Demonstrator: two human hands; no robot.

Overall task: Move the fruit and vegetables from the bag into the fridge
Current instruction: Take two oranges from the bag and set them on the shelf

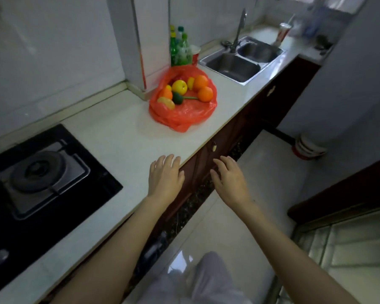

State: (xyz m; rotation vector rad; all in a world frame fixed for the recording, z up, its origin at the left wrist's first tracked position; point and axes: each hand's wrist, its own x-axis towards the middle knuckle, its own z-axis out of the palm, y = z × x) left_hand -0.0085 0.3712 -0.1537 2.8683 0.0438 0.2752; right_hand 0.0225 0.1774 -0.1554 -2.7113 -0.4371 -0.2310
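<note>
1. Both hands are hanging out at the near edge of the counter [123, 137], fingers loosely spread, gripping nothing. The left hand [166, 176] is hovering over the counter's lip; can't tell if it's actually touching. The right hand [229, 179] is sitting just beside it, out in front of the dark cabinet doors [208, 159].

2. The red plastic bag [184, 115] is lying well ahead of both hands, a bit closer to the left one's line, mouth gaping upward.

3. Inside it, oranges [201, 82] are sitting on the side toward the sink, a yellow apple-ish fruit [179, 87] is in the middle, and a green veggie [177, 98] is lying flat with its long stem pointing toward the right-hand oranges, so its long axis is running across the bag.

4. Past the bag, green bottles [180, 51] are standing against the wall, and a double steel sink [242, 60] with a tap is further along.

5. Off to the left hand's outer side, a black gas hob [42, 176] is set into the counter. Pale tiled floor [272, 172] is running under the right hand.
</note>
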